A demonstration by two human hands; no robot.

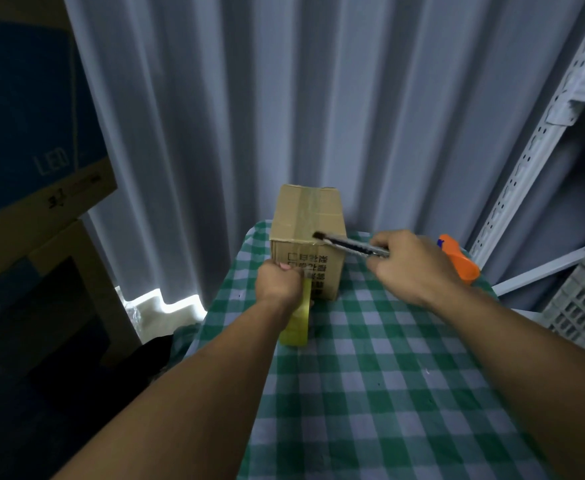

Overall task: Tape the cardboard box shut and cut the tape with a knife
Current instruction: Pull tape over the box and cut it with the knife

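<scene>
A small cardboard box (307, 216) stands on the far end of the checked table, flaps closed, with clear tape running along its top seam. My left hand (277, 284) is clenched on a yellowish tape roll (298, 323), held against the box's near face at its lower left. My right hand (410, 261) grips a utility knife (351, 245) by the handle. The knife points left, and its tip touches the box's top front edge.
The table wears a green and white checked cloth (381, 375). An orange object (457, 259) lies behind my right hand. White metal shelving (540, 126) and a grey crate (582, 306) stand at the right. Large cardboard boxes (31, 161) are stacked at the left; a curtain hangs behind.
</scene>
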